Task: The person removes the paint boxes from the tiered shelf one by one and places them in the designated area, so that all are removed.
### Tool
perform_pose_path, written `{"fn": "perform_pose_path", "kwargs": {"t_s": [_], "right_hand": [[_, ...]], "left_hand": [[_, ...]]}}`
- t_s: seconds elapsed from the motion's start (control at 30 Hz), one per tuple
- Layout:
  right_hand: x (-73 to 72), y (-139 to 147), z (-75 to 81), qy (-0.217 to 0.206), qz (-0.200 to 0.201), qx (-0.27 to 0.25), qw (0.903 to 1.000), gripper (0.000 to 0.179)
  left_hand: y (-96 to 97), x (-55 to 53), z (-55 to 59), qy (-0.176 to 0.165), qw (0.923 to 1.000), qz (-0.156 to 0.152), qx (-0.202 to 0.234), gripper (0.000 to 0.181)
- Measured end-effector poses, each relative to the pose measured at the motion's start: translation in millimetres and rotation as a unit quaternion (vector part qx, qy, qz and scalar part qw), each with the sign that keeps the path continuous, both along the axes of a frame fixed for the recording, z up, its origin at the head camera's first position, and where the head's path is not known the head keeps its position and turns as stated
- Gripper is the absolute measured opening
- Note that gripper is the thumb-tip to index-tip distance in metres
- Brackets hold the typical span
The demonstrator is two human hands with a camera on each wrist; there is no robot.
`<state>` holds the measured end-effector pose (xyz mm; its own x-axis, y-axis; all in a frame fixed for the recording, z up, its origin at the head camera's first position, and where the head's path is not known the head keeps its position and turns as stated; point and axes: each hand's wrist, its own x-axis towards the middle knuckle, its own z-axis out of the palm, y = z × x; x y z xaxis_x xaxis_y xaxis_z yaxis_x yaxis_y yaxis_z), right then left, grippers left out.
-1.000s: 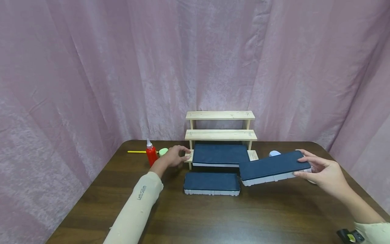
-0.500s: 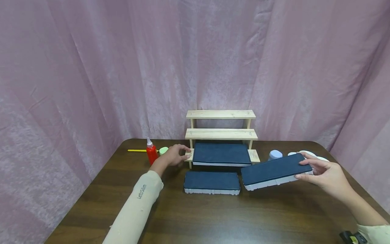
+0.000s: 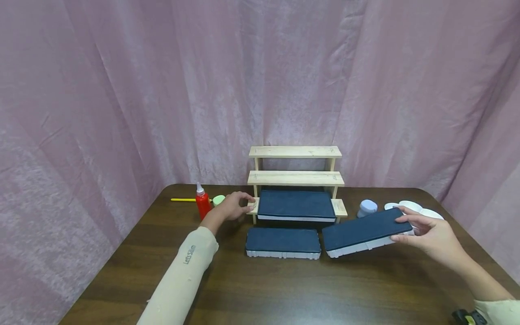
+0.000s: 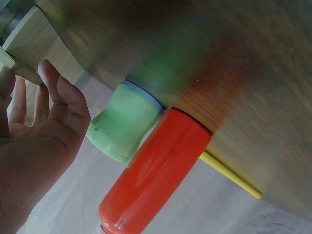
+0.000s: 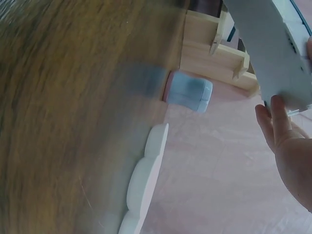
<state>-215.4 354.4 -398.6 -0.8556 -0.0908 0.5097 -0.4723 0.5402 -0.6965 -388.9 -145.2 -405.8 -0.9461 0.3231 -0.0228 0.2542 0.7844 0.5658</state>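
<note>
My left hand pinches the left end of the lowest board of a three-step wooden stand; the left wrist view shows thumb and fingers about the board's edge. On that board lies a flat case with a dark blue lid and white base. A second such case sits on the table in front of the stand. My right hand grips a third case by its right end, holding it tilted above the table, left end lower. Its pale underside shows in the right wrist view.
Left of the stand are a red squeeze bottle, a green jar and a yellow stick. Right of it are a pale blue jar and a white scalloped dish. A pink curtain hangs behind the brown table.
My right hand has lowered the third case slightly, uncovering more of the pale blue jar and white dish behind it. The left hand keeps its hold on the stand.
</note>
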Motion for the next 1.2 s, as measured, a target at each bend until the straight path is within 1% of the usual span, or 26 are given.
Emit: {"fn": "perform_pose_path", "kwargs": {"t_s": [0.33,0.67,0.77,0.97,1.1,1.2], "right_hand": [[0.9,0.9,-4.9,-0.024,-0.018,0.027,0.9992,0.041],[-0.4,2.1,-8.3,-0.028,-0.027,0.052,0.9979,0.041],[-1.9,3.3,-10.1,-0.036,-0.023,0.055,0.9976,0.042],[-3.8,4.7,-13.4,-0.051,0.002,0.041,0.9978,0.042],[-3.9,5.0,-13.6,-0.05,0.001,0.038,0.998,0.042],[-4.3,5.5,-12.8,-0.055,-0.007,0.044,0.9975,0.043]], "left_hand": [[4.2,-1.3,0.7,-0.003,1.0,0.0,-0.006,0.032],[3.4,-3.0,-0.1,0.005,0.9999,-0.009,-0.004,0.032],[2.1,-3.5,-2.4,0.005,0.9999,-0.01,-0.002,0.033],[-3.2,-3.6,-8.5,0.009,0.9999,-0.007,0.009,0.032],[-3.8,-2.0,-6.6,0.009,0.9997,-0.011,0.021,0.031],[-3.8,-1.3,-5.1,0.007,0.9997,-0.01,0.02,0.032]]}}
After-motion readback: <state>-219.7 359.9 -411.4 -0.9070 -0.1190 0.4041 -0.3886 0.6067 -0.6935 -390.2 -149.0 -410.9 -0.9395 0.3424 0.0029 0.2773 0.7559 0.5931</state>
